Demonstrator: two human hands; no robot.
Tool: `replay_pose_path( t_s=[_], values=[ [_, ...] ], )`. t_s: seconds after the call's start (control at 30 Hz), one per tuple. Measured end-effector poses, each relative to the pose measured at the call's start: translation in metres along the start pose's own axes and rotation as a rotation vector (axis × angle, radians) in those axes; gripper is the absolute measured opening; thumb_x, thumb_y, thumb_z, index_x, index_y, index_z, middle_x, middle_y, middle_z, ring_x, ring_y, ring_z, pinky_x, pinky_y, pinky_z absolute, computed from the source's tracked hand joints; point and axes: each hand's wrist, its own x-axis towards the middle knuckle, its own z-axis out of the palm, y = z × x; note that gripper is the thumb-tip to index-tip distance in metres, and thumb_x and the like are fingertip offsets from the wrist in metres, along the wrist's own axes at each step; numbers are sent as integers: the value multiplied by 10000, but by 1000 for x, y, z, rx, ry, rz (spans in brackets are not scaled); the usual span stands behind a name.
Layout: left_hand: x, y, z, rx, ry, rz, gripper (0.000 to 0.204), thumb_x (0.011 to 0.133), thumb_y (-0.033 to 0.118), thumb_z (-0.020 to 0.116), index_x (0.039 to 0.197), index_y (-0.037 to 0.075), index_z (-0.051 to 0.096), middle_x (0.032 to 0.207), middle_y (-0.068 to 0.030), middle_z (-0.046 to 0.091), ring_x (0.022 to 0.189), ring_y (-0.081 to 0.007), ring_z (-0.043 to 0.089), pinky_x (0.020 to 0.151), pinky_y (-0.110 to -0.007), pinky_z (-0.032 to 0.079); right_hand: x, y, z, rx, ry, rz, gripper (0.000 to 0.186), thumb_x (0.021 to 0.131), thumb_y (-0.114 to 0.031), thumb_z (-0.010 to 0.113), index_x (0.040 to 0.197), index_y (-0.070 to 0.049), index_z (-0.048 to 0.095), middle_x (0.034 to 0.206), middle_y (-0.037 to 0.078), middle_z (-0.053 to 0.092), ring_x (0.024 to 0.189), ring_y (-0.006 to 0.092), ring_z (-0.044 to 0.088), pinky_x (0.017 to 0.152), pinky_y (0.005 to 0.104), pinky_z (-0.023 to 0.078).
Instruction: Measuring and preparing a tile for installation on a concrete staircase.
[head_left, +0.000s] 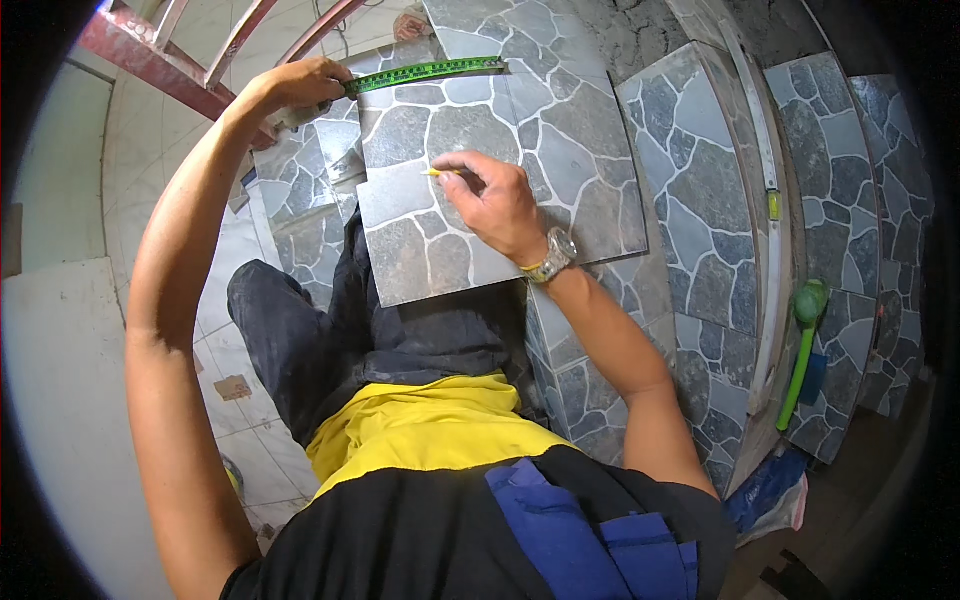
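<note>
A grey stone-patterned tile [572,185] with white joint lines lies in front of me, its near left part reaching over my legs. My left hand [305,85] is closed round the near end of a green tape measure [425,73], at the tile's far left. The tape blade runs out to the right across the tile's far part. Over the middle of the tile, my right hand [492,198] pinches a short yellow pencil [432,172]. The pencil's tip points left, close to the tile's surface; whether it touches cannot be made out. A watch sits on my right wrist.
To the right, a long level [773,250] with a yellow vial lies along patterned steps. A green mallet [803,350] rests beyond it, near a blue plastic bag [770,490]. Reddish metal bars [165,70] stand at the far left above white floor tiles [235,350].
</note>
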Motion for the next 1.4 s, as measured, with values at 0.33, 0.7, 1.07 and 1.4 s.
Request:
replay_pose_path(
  t_s=[0.33,0.7,1.07,1.4],
  values=[
    [1,4,-5,14,-73,-3,351,934,185,553,1228,59,696,1060,-149,740,883,-211,696,827,-367,546,28,5,29,64,16,-133,163,927,-102,683,1059,-19,732,878,107,732,706,161,643,676,307,519],
    [-2,-15,-3,37,25,115,351,936,192,568,1220,26,690,921,-159,739,755,-208,673,690,-366,538,56,29,24,61,67,-44,179,979,-94,635,1119,-20,719,847,44,734,749,103,675,684,261,539],
    [11,-7,1,346,-57,242,336,875,201,575,1144,58,715,945,-196,733,805,-296,678,760,-436,524,137,42,49,-95,64,-288,161,910,-97,658,1009,-14,753,937,158,746,811,275,726,753,356,562],
    [16,-28,13,97,-10,129,292,865,171,549,1060,61,738,819,-139,702,720,-253,652,698,-419,511,148,44,65,-145,74,-348,155,900,-122,687,994,-20,756,886,150,735,770,269,714,722,360,552]
  ],
)
